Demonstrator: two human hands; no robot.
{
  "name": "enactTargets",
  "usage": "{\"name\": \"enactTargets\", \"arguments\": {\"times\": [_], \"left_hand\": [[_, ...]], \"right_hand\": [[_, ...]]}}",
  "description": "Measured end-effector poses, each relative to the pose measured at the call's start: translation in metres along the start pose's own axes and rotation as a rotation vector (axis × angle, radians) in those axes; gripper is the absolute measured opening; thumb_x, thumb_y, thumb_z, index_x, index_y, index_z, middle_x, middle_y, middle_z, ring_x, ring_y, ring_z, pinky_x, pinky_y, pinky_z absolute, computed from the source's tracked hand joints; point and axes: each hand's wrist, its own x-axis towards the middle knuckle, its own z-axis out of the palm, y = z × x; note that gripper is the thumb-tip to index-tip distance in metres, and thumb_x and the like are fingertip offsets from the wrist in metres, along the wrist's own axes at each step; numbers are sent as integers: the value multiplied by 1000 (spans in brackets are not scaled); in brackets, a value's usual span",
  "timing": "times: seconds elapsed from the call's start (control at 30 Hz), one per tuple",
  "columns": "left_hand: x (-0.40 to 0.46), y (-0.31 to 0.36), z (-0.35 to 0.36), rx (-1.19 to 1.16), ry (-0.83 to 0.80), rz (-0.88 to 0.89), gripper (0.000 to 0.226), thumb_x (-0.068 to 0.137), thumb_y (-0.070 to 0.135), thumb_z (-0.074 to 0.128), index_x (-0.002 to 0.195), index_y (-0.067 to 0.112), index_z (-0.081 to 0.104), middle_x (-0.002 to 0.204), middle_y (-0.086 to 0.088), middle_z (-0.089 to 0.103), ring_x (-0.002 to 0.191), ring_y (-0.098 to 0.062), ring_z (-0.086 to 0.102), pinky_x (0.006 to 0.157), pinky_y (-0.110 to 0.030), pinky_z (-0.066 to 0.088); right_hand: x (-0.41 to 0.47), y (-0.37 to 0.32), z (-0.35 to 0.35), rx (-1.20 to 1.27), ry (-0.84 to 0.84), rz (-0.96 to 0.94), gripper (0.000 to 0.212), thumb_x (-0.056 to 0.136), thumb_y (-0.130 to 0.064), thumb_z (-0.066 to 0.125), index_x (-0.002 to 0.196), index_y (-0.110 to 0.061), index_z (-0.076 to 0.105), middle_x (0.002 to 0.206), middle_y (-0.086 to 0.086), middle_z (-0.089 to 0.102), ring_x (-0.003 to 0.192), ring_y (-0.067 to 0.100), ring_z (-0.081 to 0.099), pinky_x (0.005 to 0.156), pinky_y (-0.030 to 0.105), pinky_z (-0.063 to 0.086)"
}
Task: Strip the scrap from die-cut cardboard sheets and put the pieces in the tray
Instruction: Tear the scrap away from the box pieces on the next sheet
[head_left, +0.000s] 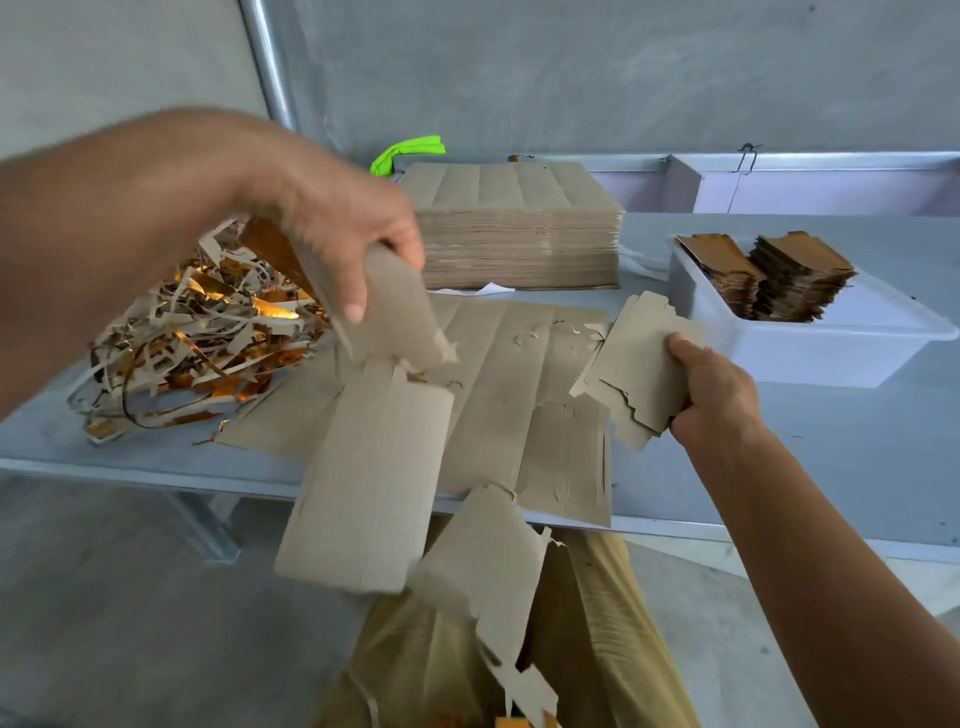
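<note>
We stood at the grey counter (779, 467) with both arms out over a die-cut cardboard sheet (498, 374) that lay flat near the front edge, partly overhanging it. Our left hand (332, 228) was raised above the sheet, forearm coming in from the left and wrist bent downward, and its grip was closed, thumb pressing against the fingers, on the top of a long cardboard strip (374, 457). That strip hung down past the counter's edge, bent where the hand pinched it, with a ragged torn length (488, 561) trailing lower toward our yellow-tan trousers (587, 623); the hand was blurred.

Our right hand (711, 395) was held lower, to the right of the sheet, arm reaching in from the bottom right corner. Its grip was closed on a small stack of cut pieces (634, 364), thumb on top and fingers underneath, the stack tilted up and fanned slightly, just short of the white tray (810, 353).

The tray sat on the counter to the right and held two bundles of brown pieces (774, 275) standing against its far end. Behind the sheet rose a thick stack of uncut sheets (519, 228), with something bright green (405, 150) beyond it. On the left of the counter lay a tangled heap of scrap (192, 338), tan strips mixed with shiny gold ones.
</note>
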Motion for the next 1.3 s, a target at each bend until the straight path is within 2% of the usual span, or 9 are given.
{"name": "enactTargets", "arguments": {"times": [0.3,0.57,0.77,0.83,0.93,1.0,1.13,1.2,1.3], "left_hand": [[63,-32,-48,239,560,-271,39,73,16,79,108,13,62,86,-5,55,86,-26,50,73,-38,42],[114,-65,-74,45,688,-382,37,77,16,77,110,9,63,92,-11,56,87,-28,49,78,-38,43],[128,-85,-86,-230,602,-263,27,80,9,71,101,16,56,102,-11,59,93,-30,54,82,-42,45],[126,-89,-87,-410,521,-208,30,81,2,67,103,20,56,99,-8,60,87,-25,56,70,-36,48],[129,-93,-77,-541,223,-199,36,81,-12,58,102,18,57,89,-8,64,71,-20,63,51,-27,51],[139,-95,-57,-483,-5,-238,40,81,-16,54,108,12,57,90,-12,65,70,-22,64,50,-25,54],[176,-90,-8,-279,-284,-258,43,83,-14,56,122,4,54,109,-15,63,92,-23,59,70,-29,49],[197,-82,10,-28,-293,-259,46,83,2,65,126,10,52,116,-7,58,98,-20,54,78,-29,45],[223,-72,37,281,-130,-278,65,82,13,66,139,23,35,138,-5,40,125,-26,40,103,-42,31]], "right_hand": [[15,0,2,1,42,9,14,85,-20,69,77,-20,58,85,-1,63,79,18,59,68,42,51],[46,-9,8,-3,66,7,13,85,-22,70,80,-20,58,85,-1,63,76,18,59,58,35,48],[67,-9,17,-22,51,-1,12,87,-17,66,79,-20,58,82,0,63,74,19,59,57,35,47],[73,-5,21,-60,53,-13,14,88,-15,64,77,-19,58,82,1,63,75,20,59,58,34,47],[79,1,27,-108,47,-32,16,90,-11,60,76,-18,57,83,3,62,79,22,58,65,35,49],[81,5,30,-115,43,-36,14,90,-8,58,79,-17,58,84,3,62,80,21,58,71,37,49],[82,13,34,-170,18,-39,10,89,-3,58,96,-9,61,85,2,62,78,18,59,71,35,51],[83,15,33,-199,3,-41,13,89,0,57,93,-11,60,85,4,64,75,17,61,61,30,50],[86,15,30,-240,-6,-28,20,89,0,57,104,-12,59,89,6,64,77,18,62,54,28,48]]}}
